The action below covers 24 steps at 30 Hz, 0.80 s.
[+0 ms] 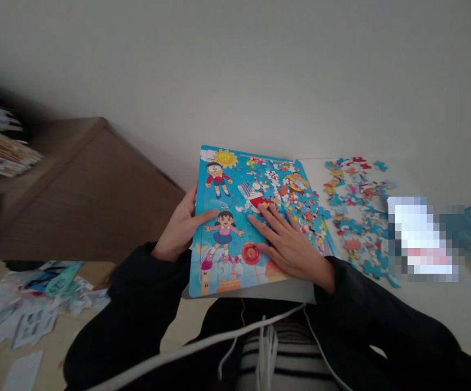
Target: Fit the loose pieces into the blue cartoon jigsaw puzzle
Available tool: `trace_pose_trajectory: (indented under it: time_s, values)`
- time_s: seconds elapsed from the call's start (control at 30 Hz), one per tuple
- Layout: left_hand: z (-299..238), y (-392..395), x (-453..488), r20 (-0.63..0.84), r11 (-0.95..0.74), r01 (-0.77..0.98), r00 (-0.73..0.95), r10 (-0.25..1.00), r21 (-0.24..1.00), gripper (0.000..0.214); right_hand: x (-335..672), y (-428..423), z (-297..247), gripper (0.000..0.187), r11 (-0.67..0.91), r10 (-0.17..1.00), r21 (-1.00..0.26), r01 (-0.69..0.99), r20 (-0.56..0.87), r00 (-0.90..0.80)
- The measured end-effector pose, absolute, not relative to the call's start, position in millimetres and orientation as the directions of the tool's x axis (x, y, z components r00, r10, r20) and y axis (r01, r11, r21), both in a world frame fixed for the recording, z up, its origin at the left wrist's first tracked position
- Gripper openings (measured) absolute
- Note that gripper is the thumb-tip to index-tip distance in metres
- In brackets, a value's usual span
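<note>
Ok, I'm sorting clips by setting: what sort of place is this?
Probably a room at home: a blue cartoon jigsaw puzzle on a white tabletop, brown wooden furniture, loose papers on the floor.

A loose black sleeve (145, 304) covers the left arm to the wrist, and a matching black sleeve (382, 320) covers the right, leaving the left hand (180, 228) and right hand (290, 247) bare. Between the dark jacket's fronts shows a black-and-white striped top (288, 361), with white drawstrings (268, 353) hanging down it and a flat white cord (194, 342) slanting across.

Scattered papers (27, 317) lie on the floor (76, 353) beside brown wooden furniture (92, 201).
</note>
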<state>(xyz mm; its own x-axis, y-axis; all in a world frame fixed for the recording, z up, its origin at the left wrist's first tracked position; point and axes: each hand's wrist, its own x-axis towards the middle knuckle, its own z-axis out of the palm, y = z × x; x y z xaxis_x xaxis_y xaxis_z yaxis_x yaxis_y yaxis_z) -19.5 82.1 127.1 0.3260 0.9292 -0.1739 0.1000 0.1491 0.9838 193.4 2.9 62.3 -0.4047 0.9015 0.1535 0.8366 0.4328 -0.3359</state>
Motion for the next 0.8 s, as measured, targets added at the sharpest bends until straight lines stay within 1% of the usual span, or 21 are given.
trace_pose_trajectory:
  time_s: [0.2, 0.37, 0.47, 0.57, 0.63, 0.73, 0.8]
  values:
    - [98, 80, -34, -0.234, 0.221, 0.078, 0.295, 0.926, 0.972, 0.076, 218, -1, 36, 0.054, 0.331, 0.943, -0.251, 0.91, 0.087, -0.32]
    - [70, 83, -43, -0.277, 0.266, 0.079, 0.316, 0.907, 0.961, 0.079, 239, -6, 29, 0.054, 0.281, 0.959, -0.189, 0.941, 0.088, -0.268]
    - [54, 90, -47, -0.273, 0.246, 0.126, 0.303, 0.913, 0.961, 0.077, 252, -5, 33, 0.056, 0.267, 0.962, -0.161, 0.95, 0.106, -0.253]
    - [41, 98, -51, -0.276, 0.217, 0.255, 0.229, 0.933, 0.942, 0.08, 263, -4, 32, 0.057, 0.266, 0.962, -0.141, 0.954, 0.106, -0.252]
    - [36, 104, -52, -0.253, 0.155, 0.394, 0.209, 0.945, 0.906, 0.078, 268, -7, 27, 0.057, 0.279, 0.958, -0.121, 0.953, 0.095, -0.269]
    - [31, 110, -53, -0.159, -0.007, 0.639, 0.201, 0.967, 0.769, 0.074, 270, -15, 15, 0.057, 0.298, 0.953, -0.093, 0.95, 0.082, -0.291]
    - [30, 114, -52, -0.113, -0.057, 0.748, 0.174, 0.978, 0.662, 0.075, 269, -20, 8, 0.057, 0.295, 0.954, -0.083, 0.952, 0.089, -0.287]
